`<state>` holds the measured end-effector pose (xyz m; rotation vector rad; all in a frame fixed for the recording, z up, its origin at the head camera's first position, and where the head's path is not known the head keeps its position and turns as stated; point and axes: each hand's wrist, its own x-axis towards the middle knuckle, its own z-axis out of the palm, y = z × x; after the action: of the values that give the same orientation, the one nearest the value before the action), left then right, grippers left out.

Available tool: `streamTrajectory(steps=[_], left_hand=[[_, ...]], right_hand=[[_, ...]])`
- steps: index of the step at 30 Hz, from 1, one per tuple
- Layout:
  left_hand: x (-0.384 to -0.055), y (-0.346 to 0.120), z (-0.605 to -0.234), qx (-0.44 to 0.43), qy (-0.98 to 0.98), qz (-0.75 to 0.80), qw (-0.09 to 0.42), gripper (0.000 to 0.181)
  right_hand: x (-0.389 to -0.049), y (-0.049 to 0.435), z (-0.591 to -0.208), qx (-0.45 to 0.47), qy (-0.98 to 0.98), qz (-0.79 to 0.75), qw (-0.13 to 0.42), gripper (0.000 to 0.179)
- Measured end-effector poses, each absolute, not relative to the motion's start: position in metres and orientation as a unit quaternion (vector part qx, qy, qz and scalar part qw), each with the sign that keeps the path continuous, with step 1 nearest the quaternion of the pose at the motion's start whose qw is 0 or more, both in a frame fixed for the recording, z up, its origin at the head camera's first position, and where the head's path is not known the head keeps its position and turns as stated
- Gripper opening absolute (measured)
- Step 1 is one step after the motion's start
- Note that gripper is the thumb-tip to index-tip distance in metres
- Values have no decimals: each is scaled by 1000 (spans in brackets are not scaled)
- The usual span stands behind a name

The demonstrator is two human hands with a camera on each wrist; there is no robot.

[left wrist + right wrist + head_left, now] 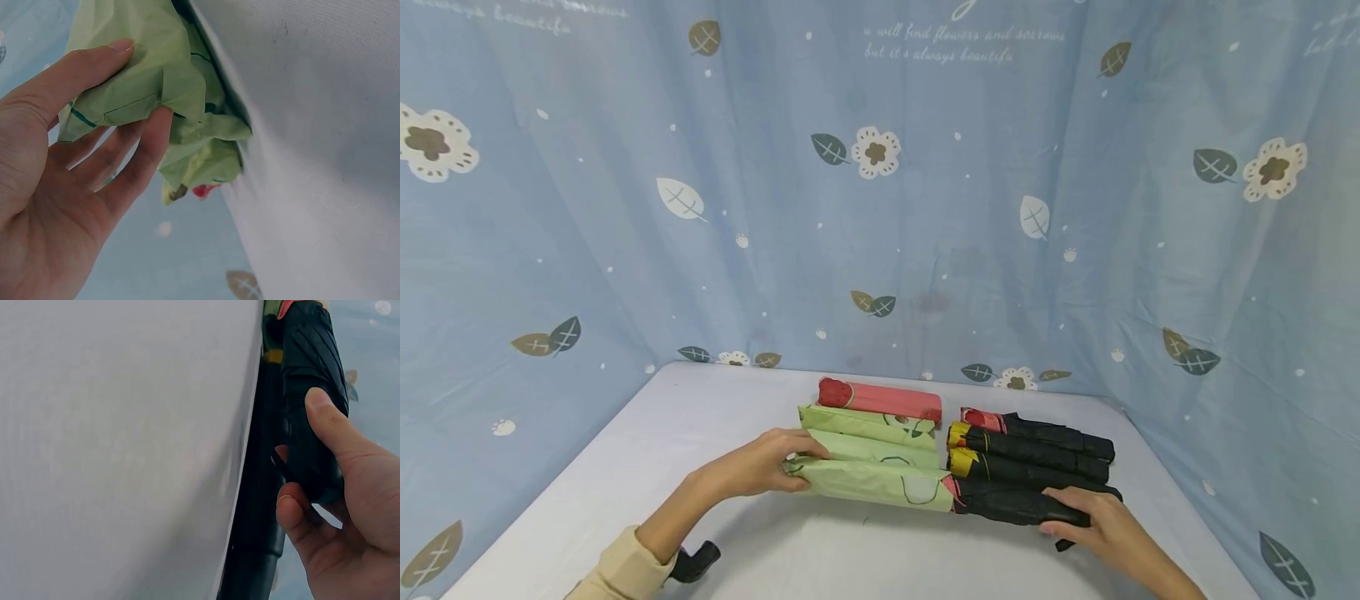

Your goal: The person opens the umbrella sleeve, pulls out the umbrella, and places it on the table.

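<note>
My left hand (pixel 775 462) pinches the left end of a light-green fabric sleeve (pixel 880 485) between thumb and fingers. In the left wrist view, the thumb lies on the crumpled green cloth (pixel 144 81), with the fingers beneath. On the other side, my right hand (pixel 1093 521) grips the handle end of a black folded umbrella (pixel 1000 500). In the right wrist view, the thumb presses the umbrella's side (pixel 309 419) and the other fingers curl under its end. The umbrella's pink-red trimmed end meets the sleeve's right end, forming one line across the front.
Behind the held sleeve lie more light-green sleeves (pixel 865 422) and a red one (pixel 887 398). At right are several black folded umbrellas (pixel 1037 446) with yellow or red ends. A black curved object (pixel 696 562) shows beside the left cuff. Blue patterned curtains (pixel 925 233) border the white table (pixel 850 558).
</note>
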<state>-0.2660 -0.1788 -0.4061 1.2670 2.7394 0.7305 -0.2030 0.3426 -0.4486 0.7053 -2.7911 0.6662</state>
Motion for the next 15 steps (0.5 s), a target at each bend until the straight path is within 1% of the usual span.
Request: streamTrajectory(steps=[9,15], left_hand=[[-266,-182,-407,403,884,237,24,43],[-268,-184,-405,399,886,236,19,42]], right_hand=[[-198,357,-446,198,-953,208,98,47],[-196,365,-443,168,-960,203,90,51]])
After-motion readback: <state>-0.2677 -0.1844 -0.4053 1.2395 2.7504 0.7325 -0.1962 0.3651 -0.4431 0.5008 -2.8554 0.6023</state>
